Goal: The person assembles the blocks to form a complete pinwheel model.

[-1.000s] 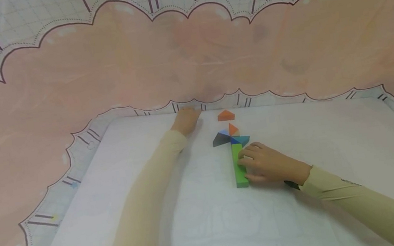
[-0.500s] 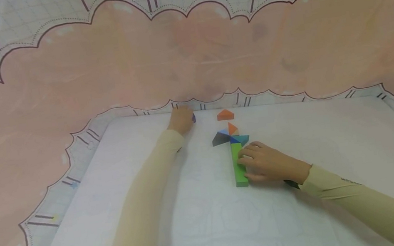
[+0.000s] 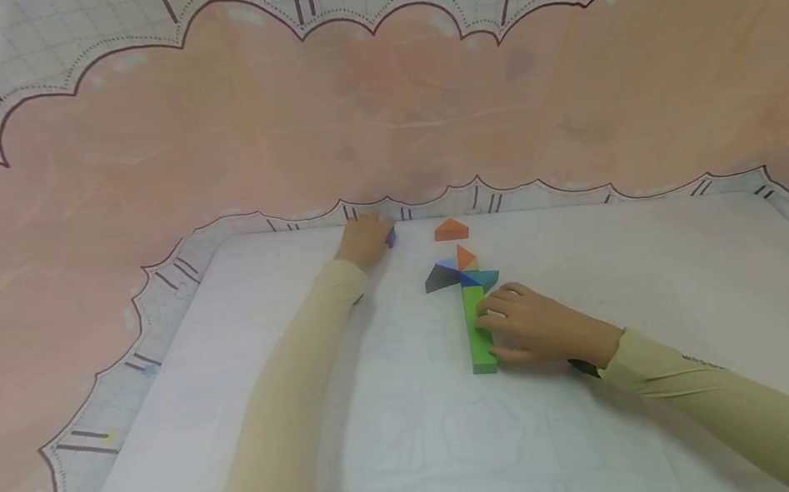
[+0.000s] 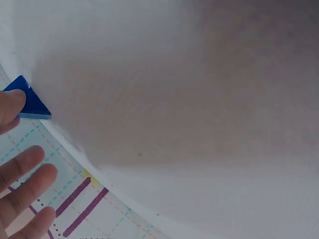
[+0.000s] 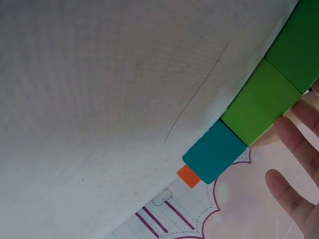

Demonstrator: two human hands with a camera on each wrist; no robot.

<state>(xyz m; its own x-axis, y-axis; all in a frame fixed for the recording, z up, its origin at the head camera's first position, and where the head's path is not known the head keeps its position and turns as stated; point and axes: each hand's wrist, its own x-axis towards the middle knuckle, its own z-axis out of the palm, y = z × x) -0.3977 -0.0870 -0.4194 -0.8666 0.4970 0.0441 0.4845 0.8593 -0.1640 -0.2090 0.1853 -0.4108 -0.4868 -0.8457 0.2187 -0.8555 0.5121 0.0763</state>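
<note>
Left hand (image 3: pixel 363 240), upper middle of the head view: thumb and finger pinch a blue triangular block (image 4: pixel 35 105); in the left wrist view the block sits at the left edge, the other fingers spread apart below it. Change: 1.0 s ago the left hand lay slightly further right and no blue showed; at 0.5 s a blue sliver appeared at its right side; now slightly more of the block shows there.

Right hand (image 3: pixel 538 325), right of centre: no shift seen across the three head frames. Fingers loosely bent, touching the right side of a long green rectangular bar (image 3: pixel 479 331), not wrapped round it. The right wrist view shows two greens with a seam, so the bar may be two blocks; hard to confirm from above.

Unchanged: at the bar's top end, a pinwheel-like cluster with a teal triangular block (image 3: pixel 486 277), an orange triangular block (image 3: pixel 466 258) and a dark-sided, light-blue-topped block (image 3: pixel 442 277). A separate orange roof-shaped block (image 3: pixel 451 230) lies above the cluster, near the far edge of the white-covered tabletop (image 3: pixel 251 300).
</note>
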